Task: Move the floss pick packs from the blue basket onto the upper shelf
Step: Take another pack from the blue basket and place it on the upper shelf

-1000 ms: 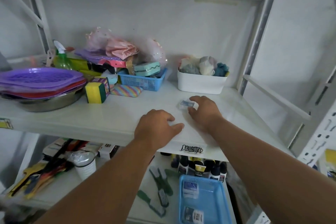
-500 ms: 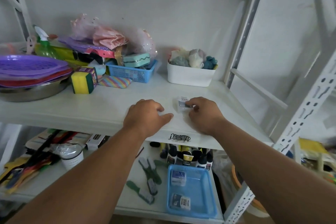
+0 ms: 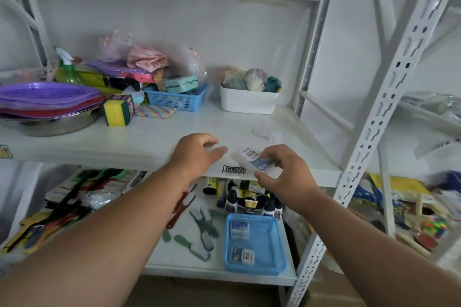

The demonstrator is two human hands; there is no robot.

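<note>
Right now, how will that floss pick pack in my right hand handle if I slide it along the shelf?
The floss pick pack looks flat and small, so probably light and unlikely to roll. Its clear plastic may slide easily on the smooth upper shelf. The right hand holds it by fingertips alone, suggesting little weight.

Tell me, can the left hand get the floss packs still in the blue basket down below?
Probably yes. The left hand rests open at the upper shelf's front edge holding nothing, and the blue basket below is open-topped, its two floss packs uncovered. It would have to drop under the shelf edge first.
</note>
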